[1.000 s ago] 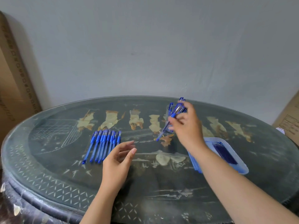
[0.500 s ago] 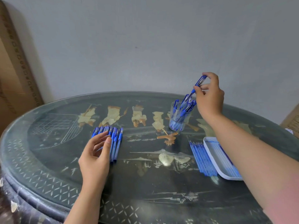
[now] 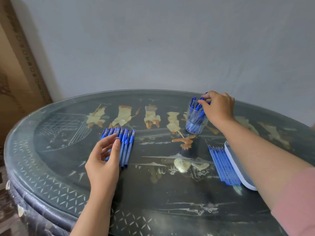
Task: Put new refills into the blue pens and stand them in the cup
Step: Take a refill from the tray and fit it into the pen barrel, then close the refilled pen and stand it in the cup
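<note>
A clear cup (image 3: 194, 124) stands at the back right of the table with several blue pens upright in it. My right hand (image 3: 217, 108) is at the cup's rim, its fingertips pinching the top of one blue pen (image 3: 203, 99) that is down in the cup. A row of several blue pens (image 3: 125, 143) lies side by side at centre left. My left hand (image 3: 104, 159) hovers over the near end of that row, fingers loosely curved, fingertips on or just above the pens. A row of blue refills (image 3: 221, 165) lies to the right.
A white tray (image 3: 236, 167) sits right of the refills, partly hidden by my right forearm. The round dark table (image 3: 153, 193) has a glass top with inlaid figures. A cardboard box (image 3: 18, 65) leans at the left wall.
My right hand has come down from above the cup, lowering the pen into it. My left hand stays over the row of pens, shifted slightly.
</note>
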Available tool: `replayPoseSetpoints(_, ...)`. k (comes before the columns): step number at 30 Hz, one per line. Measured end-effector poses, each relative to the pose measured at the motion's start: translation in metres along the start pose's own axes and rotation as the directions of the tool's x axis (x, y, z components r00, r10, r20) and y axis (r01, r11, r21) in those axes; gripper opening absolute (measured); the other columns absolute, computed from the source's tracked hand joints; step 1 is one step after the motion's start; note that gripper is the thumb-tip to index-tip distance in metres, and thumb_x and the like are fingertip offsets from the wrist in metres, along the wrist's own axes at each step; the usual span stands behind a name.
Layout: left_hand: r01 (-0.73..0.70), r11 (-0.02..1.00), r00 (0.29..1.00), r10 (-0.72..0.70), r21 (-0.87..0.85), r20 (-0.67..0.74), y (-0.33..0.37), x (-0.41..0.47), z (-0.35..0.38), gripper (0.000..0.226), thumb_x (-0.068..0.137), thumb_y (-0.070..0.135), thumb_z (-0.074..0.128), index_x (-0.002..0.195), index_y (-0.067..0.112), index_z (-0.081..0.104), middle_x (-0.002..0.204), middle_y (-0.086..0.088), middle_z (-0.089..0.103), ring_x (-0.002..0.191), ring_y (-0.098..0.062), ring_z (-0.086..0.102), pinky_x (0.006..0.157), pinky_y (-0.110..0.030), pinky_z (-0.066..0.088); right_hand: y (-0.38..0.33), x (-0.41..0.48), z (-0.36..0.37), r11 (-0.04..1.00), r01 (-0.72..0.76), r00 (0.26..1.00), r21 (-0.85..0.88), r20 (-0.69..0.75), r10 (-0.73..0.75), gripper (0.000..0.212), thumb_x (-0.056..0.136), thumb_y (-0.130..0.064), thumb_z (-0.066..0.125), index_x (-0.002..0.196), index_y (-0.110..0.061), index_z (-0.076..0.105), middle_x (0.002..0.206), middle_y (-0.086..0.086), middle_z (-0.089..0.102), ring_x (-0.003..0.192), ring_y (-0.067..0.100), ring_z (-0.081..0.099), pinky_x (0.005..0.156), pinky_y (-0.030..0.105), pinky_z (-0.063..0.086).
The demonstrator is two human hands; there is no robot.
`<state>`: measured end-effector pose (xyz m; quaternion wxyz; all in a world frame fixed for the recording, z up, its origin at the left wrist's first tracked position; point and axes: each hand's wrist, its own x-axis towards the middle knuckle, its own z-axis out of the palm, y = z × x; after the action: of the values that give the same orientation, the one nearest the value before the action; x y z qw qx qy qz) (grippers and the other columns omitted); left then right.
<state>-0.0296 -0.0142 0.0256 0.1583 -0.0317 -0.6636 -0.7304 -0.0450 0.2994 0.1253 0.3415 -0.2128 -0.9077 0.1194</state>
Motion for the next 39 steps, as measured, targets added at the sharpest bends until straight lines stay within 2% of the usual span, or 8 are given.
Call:
replayPoseSetpoints(10, 0.01, 1.0, 1.0, -0.011, 0.01, 0.01, -0.001, 0.001, 0.0, 0.017, 0.092, 0.028, 0.066, 0.094, 0.044, 0.069, 0.101, 0.019, 0.071, 0.1, -0.002, 0.066, 0.093, -0.035, 0.052, -0.002, -0.002, -0.003, 1.0, 0.008, 0.999, -0.019, 0.032, -0.007, 0.025, 0.093, -0.026, 0.064, 0.115, -0.014, 0.067, 0.107, 0.006, 0.071, 0.11, 0.03, 0.054, 0.092, 0.036, 0.037)
replayPoseSetpoints(13, 0.016, 1.0, 1.0, -0.016, 0.0, 0.013, -0.001, 0.0, 0.0, 0.016, 0.092, 0.027, 0.066, 0.096, 0.042, 0.069, 0.102, 0.017, 0.072, 0.1, -0.005, 0.066, 0.093, -0.035, 0.052, -0.01, -0.005, -0.01, 0.998, 0.06, 0.998, -0.026, -0.035, -0.061, 0.027, 0.092, -0.022, 0.064, 0.117, -0.013, 0.066, 0.112, 0.01, 0.068, 0.112, 0.034, 0.052, 0.095, 0.037, 0.036)
replayPoseSetpoints(16, 0.026, 1.0, 1.0, -0.026, -0.004, 0.004, 0.0, -0.001, 0.0, 0.015, 0.092, 0.027, 0.067, 0.097, 0.041, 0.07, 0.1, 0.017, 0.072, 0.098, -0.005, 0.066, 0.091, -0.034, 0.053, -0.042, -0.03, -0.012, 0.98, 0.183, 0.974, 0.075, -0.151, -0.17, 0.02, 0.088, -0.013, 0.065, 0.107, -0.01, 0.068, 0.104, 0.011, 0.066, 0.104, 0.035, 0.054, 0.091, 0.039, 0.038)
replayPoseSetpoints(19, 0.027, 1.0, 1.0, -0.027, -0.015, -0.007, 0.003, -0.002, -0.001, 0.016, 0.092, 0.025, 0.067, 0.097, 0.04, 0.07, 0.098, 0.018, 0.072, 0.095, -0.002, 0.066, 0.09, -0.031, 0.053, -0.085, -0.078, 0.002, 0.944, 0.236, 0.972, 0.228, -0.043, -0.232, 0.009, 0.087, -0.01, 0.064, 0.093, -0.013, 0.071, 0.091, 0.002, 0.067, 0.092, 0.024, 0.058, 0.086, 0.033, 0.039)
replayPoseSetpoints(23, 0.027, 0.999, 0.999, -0.028, -0.02, -0.034, 0.003, -0.002, -0.003, 0.014, 0.093, 0.023, 0.065, 0.101, 0.033, 0.071, 0.1, 0.015, 0.072, 0.095, -0.002, 0.066, 0.091, -0.032, 0.053, -0.126, -0.139, 0.036, 0.939, 0.006, 0.943, 0.345, 0.311, -0.12, 0.014, 0.092, -0.019, 0.061, 0.089, -0.015, 0.073, 0.088, -0.004, 0.069, 0.088, 0.015, 0.059, 0.084, 0.033, 0.049)
replayPoseSetpoints(27, 0.03, 0.999, 0.998, -0.032, -0.04, -0.056, 0.003, -0.002, -0.005, 0.015, 0.093, 0.022, 0.064, 0.103, 0.032, 0.071, 0.101, 0.016, 0.072, 0.096, -0.002, 0.067, 0.088, -0.029, 0.052, -0.143, -0.16, 0.064, 0.936, -0.188, 0.887, 0.297, 0.461, 0.032, 0.015, 0.093, -0.03, 0.062, 0.097, -0.02, 0.072, 0.097, -0.004, 0.071, 0.089, 0.015, 0.063, 0.082, 0.034, 0.053)
replayPoseSetpoints(34, 0.038, 0.997, 0.997, -0.043, -0.072, -0.065, 0.001, -0.001, -0.006, 0.014, 0.094, 0.022, 0.063, 0.103, 0.03, 0.071, 0.103, 0.015, 0.072, 0.099, -0.005, 0.067, 0.085, -0.026, 0.051, -0.163, -0.162, 0.087, 0.965, -0.249, 0.871, 0.085, 0.456, 0.185, 0.028, 0.093, -0.047, 0.056, 0.1, -0.024, 0.07, 0.102, -0.004, 0.07, 0.098, 0.019, 0.063, 0.091, 0.035, 0.047)
replayPoseSetpoints(39, 0.053, 0.995, 0.996, -0.059, -0.085, -0.072, 0.001, 0.0, -0.006, 0.014, 0.094, 0.022, 0.064, 0.103, 0.028, 0.071, 0.1, 0.015, 0.072, 0.097, -0.004, 0.067, 0.082, -0.022, 0.051, -0.175, -0.159, 0.091, 0.951, -0.306, 0.854, -0.037, 0.43, 0.292, 0.03, 0.095, -0.038, 0.049, 0.106, -0.018, 0.069, 0.109, 0.002, 0.067, 0.106, 0.023, 0.057, 0.093, 0.036, 0.037)
